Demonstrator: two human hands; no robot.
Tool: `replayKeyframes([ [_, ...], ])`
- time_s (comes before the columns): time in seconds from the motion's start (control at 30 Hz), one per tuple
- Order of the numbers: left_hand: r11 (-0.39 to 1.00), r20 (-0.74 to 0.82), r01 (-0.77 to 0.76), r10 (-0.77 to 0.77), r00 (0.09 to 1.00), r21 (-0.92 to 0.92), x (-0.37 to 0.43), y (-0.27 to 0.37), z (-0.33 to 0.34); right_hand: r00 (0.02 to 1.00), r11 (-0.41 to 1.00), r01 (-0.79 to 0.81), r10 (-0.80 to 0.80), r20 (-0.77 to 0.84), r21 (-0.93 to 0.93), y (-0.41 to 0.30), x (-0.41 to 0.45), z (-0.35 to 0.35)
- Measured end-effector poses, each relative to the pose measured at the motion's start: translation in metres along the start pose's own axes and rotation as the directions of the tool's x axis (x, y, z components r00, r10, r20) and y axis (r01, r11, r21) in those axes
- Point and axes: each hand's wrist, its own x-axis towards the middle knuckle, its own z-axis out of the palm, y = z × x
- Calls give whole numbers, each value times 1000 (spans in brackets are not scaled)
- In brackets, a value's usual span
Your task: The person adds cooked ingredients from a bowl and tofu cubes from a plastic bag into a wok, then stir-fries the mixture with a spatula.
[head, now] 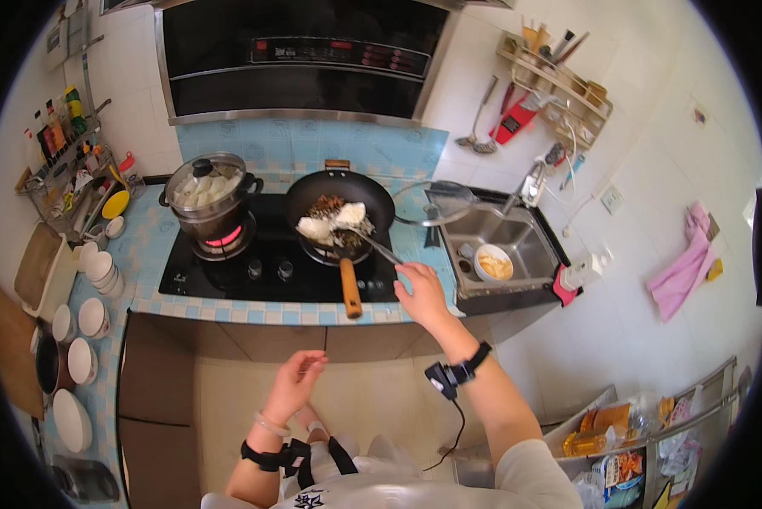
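Note:
My right hand [422, 292] is at the wok's right front, its fingertips at the handle end of a metal utensil [381, 247]; whether they grip it is unclear. The utensil's head lies among the food. White rice-like clumps [315, 230] and brown chopped food [325, 207] lie in the black wok [298, 191]. Its wooden handle [350, 289] points towards me. My left hand [298, 380] hangs in front of the counter, empty, with fingers loosely curled. On the left burner stands a steamer pot [206, 213] under a glass lid, pale pieces inside, its burner glowing red.
Right of the wok, a glass lid [435, 202] lies beside the sink [521, 245], which holds a bowl [493, 262] with residue. White bowls [82, 361] and a rectangular tub [47, 270] line the left counter. Bottles [594, 439] sit on a rack at lower right.

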Motion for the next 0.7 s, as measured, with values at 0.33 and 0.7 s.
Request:
replayKeyframes([
  [0.33, 708, 366, 561, -432, 824, -428, 118, -48, 43, 741, 840, 9, 359, 568, -542, 48, 76, 63],
  [0.7, 598, 556, 672, -407, 724, -437, 143, -51, 45, 701, 816, 197, 270, 660, -543, 8, 138, -3],
])
